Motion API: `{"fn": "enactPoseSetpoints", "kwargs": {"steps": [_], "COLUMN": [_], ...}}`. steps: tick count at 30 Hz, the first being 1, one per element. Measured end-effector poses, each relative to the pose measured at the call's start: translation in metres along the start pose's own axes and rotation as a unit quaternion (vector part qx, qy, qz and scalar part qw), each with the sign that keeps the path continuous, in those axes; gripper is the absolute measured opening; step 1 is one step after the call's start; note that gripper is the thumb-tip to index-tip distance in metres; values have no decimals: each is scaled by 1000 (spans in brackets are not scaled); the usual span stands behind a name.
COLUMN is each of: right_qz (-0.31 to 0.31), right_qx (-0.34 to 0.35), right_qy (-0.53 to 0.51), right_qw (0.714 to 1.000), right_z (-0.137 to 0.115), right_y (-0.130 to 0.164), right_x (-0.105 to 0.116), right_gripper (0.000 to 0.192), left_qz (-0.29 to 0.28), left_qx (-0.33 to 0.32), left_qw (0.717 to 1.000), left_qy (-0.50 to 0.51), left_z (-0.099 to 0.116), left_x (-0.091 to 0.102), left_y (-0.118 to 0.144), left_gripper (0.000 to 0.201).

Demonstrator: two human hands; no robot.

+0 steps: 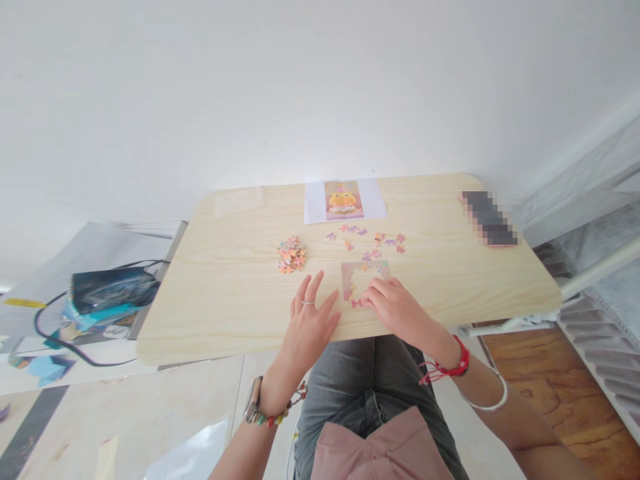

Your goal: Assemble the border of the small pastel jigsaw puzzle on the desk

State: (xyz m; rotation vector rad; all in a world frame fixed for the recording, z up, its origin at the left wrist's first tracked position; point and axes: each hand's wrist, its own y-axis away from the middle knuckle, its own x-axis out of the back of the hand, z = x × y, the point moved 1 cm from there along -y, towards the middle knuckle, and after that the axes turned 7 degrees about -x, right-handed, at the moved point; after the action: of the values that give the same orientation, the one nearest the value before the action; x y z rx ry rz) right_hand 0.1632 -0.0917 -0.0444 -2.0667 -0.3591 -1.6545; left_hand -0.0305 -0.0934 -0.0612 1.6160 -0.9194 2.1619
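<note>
left hand point(310, 320) lying flat and open on the pale wooden table point(225, 293), gripping nothing | right hand point(395, 308) curling loosely, fingertips pressing the pastel half-built puzzle frame point(364, 280) at frame centre; pinched piece: cannot tell | advice: keep bracing, fetching loose pink-orange pieces point(292, 255) singly

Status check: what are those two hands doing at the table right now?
Left hand flat on the table, holding nothing. Right hand fingers down on the puzzle frame. Loose pieces and a piece pile lie beyond, apart from both hands.
</note>
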Motion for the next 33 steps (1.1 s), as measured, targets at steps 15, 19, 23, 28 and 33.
{"fn": "enactPoseSetpoints", "kwargs": {"steps": [15,19,23,28,33], "right_qz": [-10,-4,20,24,10], "right_qx": [-22,-21,-61,-78,-105], "right_qy": [16,-31,-54,-19,23], "right_qw": [1000,999,996,996,994], "right_z": [-11,-10,6,52,88], "right_y": [-5,-4,-12,-35,-52], "right_x": [-23,-18,-4,11,10], "right_gripper": [20,22,22,22,21], "left_qz": [-2,-2,11,41,65], "left_qx": [-2,-2,-1,-7,-9], "left_qw": [999,999,1000,999,998], "left_qy": [37,33,20,-1,-11], "left_z": [9,7,-2,-17,-24], "left_x": [2,3,3,0,-4], "left_y": [4,4,2,-10,-29], "left_gripper": [35,32,29,28,29]}}
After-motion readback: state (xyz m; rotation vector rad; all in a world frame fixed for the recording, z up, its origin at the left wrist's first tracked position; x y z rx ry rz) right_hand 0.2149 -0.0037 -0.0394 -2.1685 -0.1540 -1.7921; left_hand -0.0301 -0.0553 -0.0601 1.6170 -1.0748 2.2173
